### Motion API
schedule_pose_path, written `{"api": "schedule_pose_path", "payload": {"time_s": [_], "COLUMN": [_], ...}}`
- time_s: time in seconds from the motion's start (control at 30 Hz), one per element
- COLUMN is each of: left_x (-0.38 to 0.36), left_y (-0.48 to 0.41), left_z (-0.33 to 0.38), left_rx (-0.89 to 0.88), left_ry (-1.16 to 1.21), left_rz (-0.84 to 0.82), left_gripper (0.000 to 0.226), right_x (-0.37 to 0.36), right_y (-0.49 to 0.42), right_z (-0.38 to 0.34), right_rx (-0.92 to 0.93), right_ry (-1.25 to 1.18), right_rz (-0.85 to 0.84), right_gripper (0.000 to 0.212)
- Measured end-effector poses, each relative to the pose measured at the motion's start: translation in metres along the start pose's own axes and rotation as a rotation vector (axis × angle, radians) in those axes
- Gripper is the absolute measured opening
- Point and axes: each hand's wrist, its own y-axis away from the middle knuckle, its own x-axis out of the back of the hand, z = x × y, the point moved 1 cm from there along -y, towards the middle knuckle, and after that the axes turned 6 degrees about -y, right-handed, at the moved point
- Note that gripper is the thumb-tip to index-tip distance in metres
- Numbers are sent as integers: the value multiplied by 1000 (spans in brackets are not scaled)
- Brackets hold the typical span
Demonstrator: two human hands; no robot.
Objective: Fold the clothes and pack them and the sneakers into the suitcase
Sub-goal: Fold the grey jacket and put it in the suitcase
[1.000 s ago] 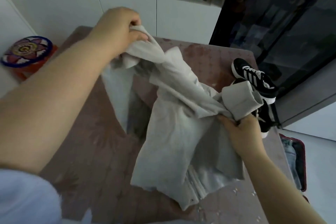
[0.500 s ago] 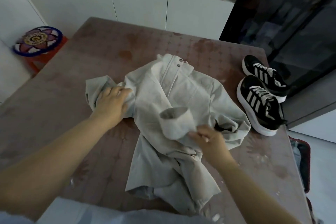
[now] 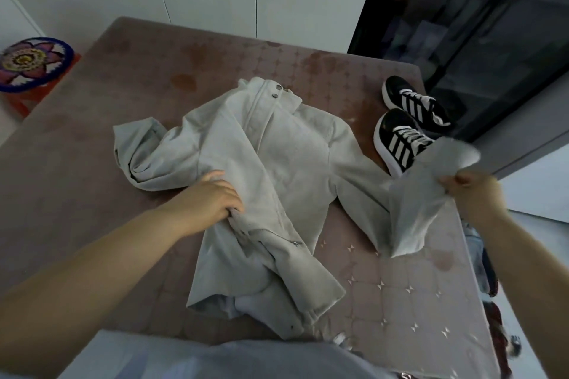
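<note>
A pale grey jacket [image 3: 277, 163] lies crumpled on the brown table [image 3: 138, 86], collar toward the far side. My left hand [image 3: 212, 197] grips a fold of the jacket's front near its middle. My right hand [image 3: 471, 191] pinches the cuff end of the right sleeve [image 3: 412, 203] and holds it stretched out above the table's right edge. The other sleeve lies bunched at the left. Two black sneakers [image 3: 403, 129] with white stripes stand side by side at the far right of the table, just beyond the raised sleeve. A strip of the open suitcase [image 3: 483, 271] shows on the floor at the right, with denim inside.
White cabinets run behind the table, with a cluttered counter on top. A dark glass cabinet [image 3: 477, 24] stands at the far right. A round patterned stool [image 3: 30, 61] sits on the floor to the left. The near right part of the table is bare.
The jacket has come down from the air onto the table. My right hand has pulled the sleeve out to the right, and my left hand shifted from the left sleeve to the jacket's front.
</note>
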Motion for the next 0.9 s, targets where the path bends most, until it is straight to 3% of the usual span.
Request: {"api": "schedule_pose_path", "payload": {"time_s": [0.13, 0.27, 0.37, 0.47, 0.53, 0.67, 0.73, 0.8, 0.9], "left_x": [14, 26, 14, 2, 2, 2, -5, -10, -18], "left_y": [12, 44, 80, 108, 115, 108, 107, 106, 107], "left_z": [-21, -49, -63, -55, -36, -1, 10, 17, 21], "left_rx": [24, 245, 414, 738, 922, 1361, 1371, 1360, 1392], "left_ry": [-12, 23, 37, 193, 356, 820, 901, 842, 932], "left_rz": [29, 54, 60, 69, 36, 37, -61, -141, -19], "left_gripper": [26, 31, 31, 41, 47, 65, 73, 54, 32], "right_x": [-16, -4, -25, -70, -102, -151, -161, -158, -132], "right_y": [16, 52, 84, 112, 132, 166, 175, 175, 163], "right_z": [20, 14, 9, 5, -6, -40, -51, -56, -58], "right_rx": [-134, -86, -110, -38, 33, -28, -67, -63, -55], "right_ry": [14, 0, -59, -1, 15, -68, -120, -211, -342], "right_rz": [-120, -163, -420, -683, -772, -805, -805, -750, -599], "right_gripper": [42, 51, 45, 36, 39, 48, 41, 35, 17]}}
